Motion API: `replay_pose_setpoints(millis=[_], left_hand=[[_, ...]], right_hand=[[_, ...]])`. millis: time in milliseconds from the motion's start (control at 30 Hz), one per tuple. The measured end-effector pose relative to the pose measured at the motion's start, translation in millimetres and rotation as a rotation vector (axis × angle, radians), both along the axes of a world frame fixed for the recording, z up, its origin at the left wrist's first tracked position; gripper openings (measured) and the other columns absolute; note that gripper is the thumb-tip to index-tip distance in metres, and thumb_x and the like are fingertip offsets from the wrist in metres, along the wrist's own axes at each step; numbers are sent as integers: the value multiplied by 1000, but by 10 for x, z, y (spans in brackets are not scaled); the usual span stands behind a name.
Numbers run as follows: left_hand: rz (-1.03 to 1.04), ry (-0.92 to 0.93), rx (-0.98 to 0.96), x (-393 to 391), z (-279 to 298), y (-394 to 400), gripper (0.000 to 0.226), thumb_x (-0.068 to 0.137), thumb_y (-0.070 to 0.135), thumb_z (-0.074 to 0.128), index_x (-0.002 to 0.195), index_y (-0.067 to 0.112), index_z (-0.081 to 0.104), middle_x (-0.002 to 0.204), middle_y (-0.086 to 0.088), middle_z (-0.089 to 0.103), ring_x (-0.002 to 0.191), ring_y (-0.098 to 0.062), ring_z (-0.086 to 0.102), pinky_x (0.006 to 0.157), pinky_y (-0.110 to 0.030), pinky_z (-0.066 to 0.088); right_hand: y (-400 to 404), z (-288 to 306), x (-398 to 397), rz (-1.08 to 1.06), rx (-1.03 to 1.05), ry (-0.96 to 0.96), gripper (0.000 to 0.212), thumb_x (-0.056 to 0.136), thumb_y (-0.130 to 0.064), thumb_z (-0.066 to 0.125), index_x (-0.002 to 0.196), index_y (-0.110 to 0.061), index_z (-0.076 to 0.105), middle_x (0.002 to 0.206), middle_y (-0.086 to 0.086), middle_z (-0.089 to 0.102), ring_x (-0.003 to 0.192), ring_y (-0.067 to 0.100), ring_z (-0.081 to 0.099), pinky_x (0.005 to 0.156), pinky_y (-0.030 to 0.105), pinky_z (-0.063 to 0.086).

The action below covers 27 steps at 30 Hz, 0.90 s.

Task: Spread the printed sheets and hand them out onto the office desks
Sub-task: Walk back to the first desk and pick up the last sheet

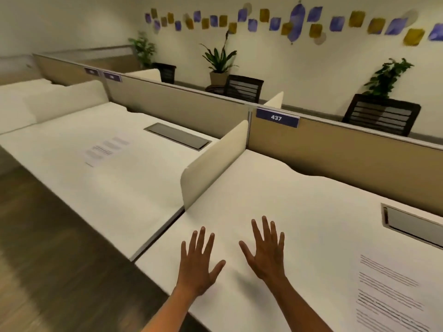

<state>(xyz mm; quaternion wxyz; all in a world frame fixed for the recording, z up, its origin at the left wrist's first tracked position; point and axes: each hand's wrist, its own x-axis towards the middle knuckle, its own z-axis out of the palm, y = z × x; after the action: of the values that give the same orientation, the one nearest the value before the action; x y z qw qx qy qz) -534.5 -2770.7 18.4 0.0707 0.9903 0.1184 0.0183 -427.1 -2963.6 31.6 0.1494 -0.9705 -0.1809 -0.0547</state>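
Both hands, left hand (199,262) and right hand (266,252), fingers splayed, empty, above the worktop (299,200); printed sheet (388,291) alongside; plaque (276,117) reads "437".

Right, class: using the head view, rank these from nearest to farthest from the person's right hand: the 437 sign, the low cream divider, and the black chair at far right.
From the right hand:
1. Low cream divider, up and to its left.
2. 437 sign, on the partition straight ahead.
3. Black chair, beyond the partition, to the right.
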Motion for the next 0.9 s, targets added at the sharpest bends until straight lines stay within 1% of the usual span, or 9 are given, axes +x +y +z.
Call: replay_pose_setpoints(millis=[167, 233, 300, 400, 433, 500, 633, 767, 900], left_hand=[[114, 10, 13, -580, -70, 628, 84, 85, 78, 26, 150, 26, 28, 161, -8, 18, 147, -30, 10, 113, -53, 0], [183, -4, -6, -1022, -65, 1117, 84, 84, 80, 22, 150, 28, 30, 161, -7, 17, 147, -32, 16, 118, -56, 9], [223, -12, -1, -1263, -81, 1365, 84, 83, 79, 20, 151, 30, 25, 161, -7, 13, 147, -33, 17, 116, -58, 13], [331, -44, -42, -1888, -74, 2071, 82, 84, 76, 28, 151, 30, 23, 161, -7, 12, 147, -33, 16, 119, -52, -4], [329, -60, -43, -1901, -68, 2096, 82, 84, 76, 27, 151, 30, 23, 161, -6, 11, 147, -32, 16, 115, -49, -11], [419, -68, -71, -2357, -52, 2562, 82, 85, 77, 24, 151, 29, 26, 161, -7, 14, 147, -31, 17, 111, -45, -17], [534, -143, -87, -2771, 3, 3074, 82, 85, 77, 24, 152, 30, 21, 162, -5, 6, 149, -29, 10, 113, -47, -14], [734, -204, -78, -3390, 51, 3730, 83, 85, 75, 26, 154, 31, 11, 162, -3, -7, 149, -25, -6, 117, -53, -3], [880, -231, -97, -3875, 85, 4291, 83, 84, 75, 31, 153, 30, 17, 163, -3, -1, 149, -27, -1, 117, -55, 1]], right_hand=[[860, -56, -449, 132, -46, 29, 82, 86, -78, 22, 154, -32, 16, 163, 4, 8, 150, 30, 9, 117, 59, 13], [1443, -39, -838, 205, -58, 17, 82, 85, -79, 21, 153, -34, 16, 163, 3, 6, 150, 30, 8, 118, 60, 12], [1746, -44, -1075, 237, -37, 43, 82, 85, -80, 21, 153, -35, 15, 164, 2, 5, 150, 29, 5, 117, 59, 6], [2587, 32, -1582, 363, -48, 32, 81, 83, -82, 24, 152, -39, 16, 164, -1, 3, 150, 26, 0, 118, 54, -2], [2609, 14, -1592, 362, -59, 40, 81, 83, -83, 23, 152, -41, 13, 164, -3, -1, 151, 26, -2, 118, 53, -4], [3214, 75, -1916, 457, -50, 7, 82, 82, -84, 22, 152, -43, 10, 163, -5, -6, 151, 24, -4, 118, 55, -5], [3801, 185, -2198, 544, -69, -20, 81, 83, -82, 19, 152, -40, 13, 163, -3, -4, 150, 26, -2, 119, 59, 3], [4670, 286, -2612, 724, -100, -46, 79, 84, -80, 15, 152, -41, 3, 163, -2, -10, 149, 24, -11, 120, 54, -3], [5495, 303, -2934, 858, -88, -47, 78, 86, -77, 17, 153, -39, 5, 163, 0, -5, 150, 26, -7, 119, 55, 3]])
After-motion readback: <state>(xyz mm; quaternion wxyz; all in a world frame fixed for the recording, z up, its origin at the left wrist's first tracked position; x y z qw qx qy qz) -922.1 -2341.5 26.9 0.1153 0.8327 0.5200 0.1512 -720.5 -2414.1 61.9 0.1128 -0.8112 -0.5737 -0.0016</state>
